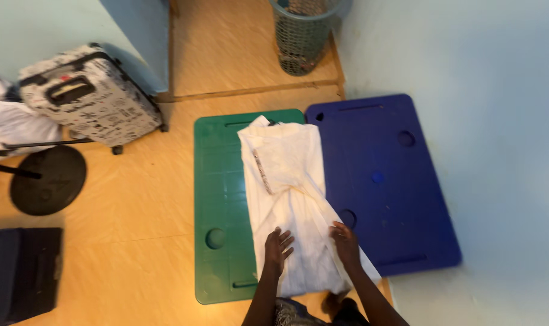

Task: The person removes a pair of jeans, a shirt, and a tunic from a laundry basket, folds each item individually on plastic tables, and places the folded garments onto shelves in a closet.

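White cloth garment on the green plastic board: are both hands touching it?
Touching. The head view shows the left hand and right hand pressed flat on the white cloth garment.

Two plastic boards lie on the floor, one green (pixel 217 199) and one blue (pixel 383 181), with one white garment (pixel 286 187) across them. Two hands, left (pixel 277 246) and right (pixel 345 241), one patterned suitcase (pixel 90 96) and one mesh basket (pixel 301 33) complete the scene.

The basket (pixel 303 36) is cut off by the top edge; the dark mat (pixel 21 271) by the left edge; the white garment (pixel 292 205) hides the boards' adjoining edges
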